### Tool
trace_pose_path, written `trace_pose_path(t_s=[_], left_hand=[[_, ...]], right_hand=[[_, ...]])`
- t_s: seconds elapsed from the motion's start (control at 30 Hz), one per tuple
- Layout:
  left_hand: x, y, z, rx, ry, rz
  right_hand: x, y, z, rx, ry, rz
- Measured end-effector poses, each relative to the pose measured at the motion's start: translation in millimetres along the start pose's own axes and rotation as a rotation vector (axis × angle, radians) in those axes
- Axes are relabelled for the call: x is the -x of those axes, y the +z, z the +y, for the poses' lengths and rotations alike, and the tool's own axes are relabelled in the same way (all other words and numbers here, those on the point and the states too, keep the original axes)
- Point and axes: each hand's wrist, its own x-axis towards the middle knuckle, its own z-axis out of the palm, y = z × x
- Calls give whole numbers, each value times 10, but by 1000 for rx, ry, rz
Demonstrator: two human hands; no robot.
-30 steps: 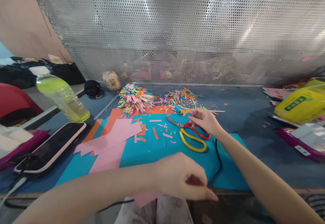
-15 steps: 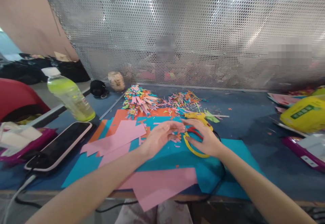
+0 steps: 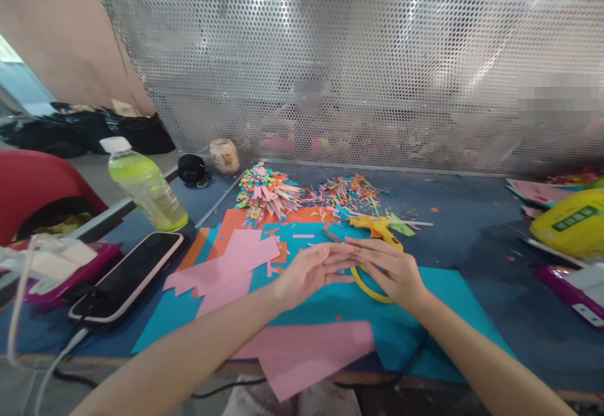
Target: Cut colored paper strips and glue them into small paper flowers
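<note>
My left hand (image 3: 309,274) and my right hand (image 3: 394,271) meet over the blue paper (image 3: 311,309). Their fingers are stretched, and the tips of the right ones lie over those of the left. I see nothing held between them; anything small at the fingertips is hidden. Under my right hand lie scissors (image 3: 372,288) with a yellow handle, one blade showing past the fingers, the rest covered. Just beyond is a yellow glue gun (image 3: 372,222). Small paper strips (image 3: 302,236) and pink sheets (image 3: 231,258) lie left of my hands.
Behind stand a cluster of paper flowers (image 3: 267,189) and a heap of paper shreds (image 3: 349,189). At left are a drink bottle (image 3: 146,189), a phone (image 3: 127,277) with a cable and a tissue pack (image 3: 75,271). A yellow pack (image 3: 570,227) lies right; a perforated metal screen (image 3: 358,89) closes the back.
My right hand's fingers have come over onto my left fingertips, covering the red part of the scissors' handle. The whole view has shifted slightly, so the table appears lower and further right.
</note>
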Motion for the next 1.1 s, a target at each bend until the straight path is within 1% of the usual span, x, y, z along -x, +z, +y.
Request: trace_pose_path(t_s=[0.03,0.1,0.17,0.23,0.33,0.43,0.57,0.67,0.73,0.77,0.83,0.97,1.03,1.1], left_hand=[[-2,-4,10,23,-15,6],[-9,-16,29,45,-40,5],[-18,-32,48,31,-43,-3],[-26,-51,63,14,-25,3],[-34,-77,70,17,18,25],[-35,-80,60,-3,84,17],[-24,-48,39,-29,162,-14],[-8,-24,29,-40,156,-48],[-1,-14,25,-47,139,-63],[0,-11,23,-43,131,-62],[-3,-12,18,-17,110,-50],[-12,-30,-8,70,30,-6],[-11,-33,-16,101,2,14],[-5,-23,-11,116,-17,32]], right_hand=[[5,-5,-3,2,-3,16],[6,-23,-14,0,48,64],[-8,-56,-21,12,172,111],[-32,-93,-16,0,328,145],[-71,-121,22,-117,534,178],[-94,-78,73,-305,664,127],[-91,77,84,-651,766,-5],[-82,173,32,-934,795,-50],[-80,185,-8,-1039,795,-17],[-81,176,-23,-1050,791,8],[-83,147,-41,-966,768,51],[-70,129,-33,-599,645,78],[-61,141,-22,-521,608,73],[-59,145,-17,-519,600,72]])
